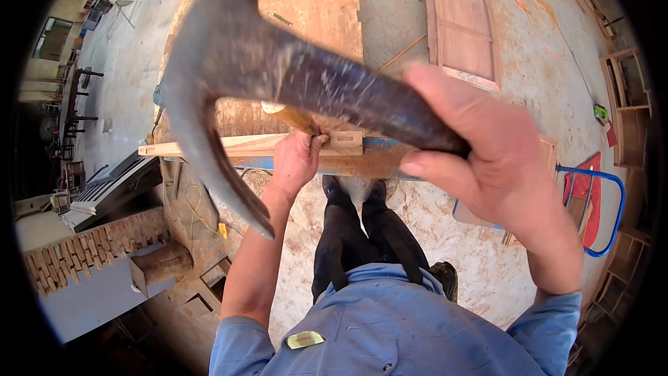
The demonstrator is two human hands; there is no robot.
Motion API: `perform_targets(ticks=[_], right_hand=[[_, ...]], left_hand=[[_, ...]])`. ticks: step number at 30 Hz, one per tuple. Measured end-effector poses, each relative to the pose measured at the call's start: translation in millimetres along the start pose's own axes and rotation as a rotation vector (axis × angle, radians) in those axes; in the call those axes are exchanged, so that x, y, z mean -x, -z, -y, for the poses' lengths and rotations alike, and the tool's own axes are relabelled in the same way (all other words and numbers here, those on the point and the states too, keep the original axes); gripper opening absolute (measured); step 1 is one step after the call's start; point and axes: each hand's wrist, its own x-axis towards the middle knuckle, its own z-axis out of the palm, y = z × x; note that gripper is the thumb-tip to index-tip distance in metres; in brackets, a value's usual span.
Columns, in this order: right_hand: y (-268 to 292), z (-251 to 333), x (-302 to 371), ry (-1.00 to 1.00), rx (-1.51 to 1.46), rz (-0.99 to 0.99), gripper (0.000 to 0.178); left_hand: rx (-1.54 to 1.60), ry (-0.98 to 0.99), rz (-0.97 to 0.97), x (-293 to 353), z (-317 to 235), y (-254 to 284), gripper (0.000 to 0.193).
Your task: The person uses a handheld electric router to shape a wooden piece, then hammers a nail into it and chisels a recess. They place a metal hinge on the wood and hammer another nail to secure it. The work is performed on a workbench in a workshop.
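A dark claw hammer (236, 49) is raised close in front of my view, its curved claw pointing down toward me. Around its handle my right hand (487, 143) is closed. Lower down, my left hand (298, 160) grips a chisel by its light wooden handle (298, 118). The chisel's blade is hidden by my fingers and the handle. Beneath it lies a long pale wooden strip (236, 146) along the bench's near edge, with a rectangular slot cut near its right end. The hammer head is apart from the chisel and partly blocks the bench.
The wooden workbench (316, 28) stretches away from me. Beyond it to the right lies a framed wooden panel (463, 21). A blue-framed stand (616, 216) with red cloth stands at right. Stacked wood strips (97, 244) and a wooden box (160, 268) are at lower left.
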Motion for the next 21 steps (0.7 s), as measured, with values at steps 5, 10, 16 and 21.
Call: perform_targets(ticks=[5, 10, 16, 21], right_hand=[[3, 10, -2, -0.093, 0.252, 0.158, 0.057], [-2, 2, 4, -0.016, 0.103, -0.006, 0.056], [-2, 4, 0, -0.16, 0.185, 0.19, 0.058], [-26, -21, 19, -0.108, -0.117, -0.044, 0.053]], left_hand=[[-0.135, -0.07, -0.002, 2, -6, 10, 0.014], [-0.071, -0.098, -0.025, -3, -8, 5, 0.013], [-0.04, -0.175, 0.016, -1, -3, 12, 0.017], [0.212, -0.17, 0.18, -1, 19, 12, 0.01]])
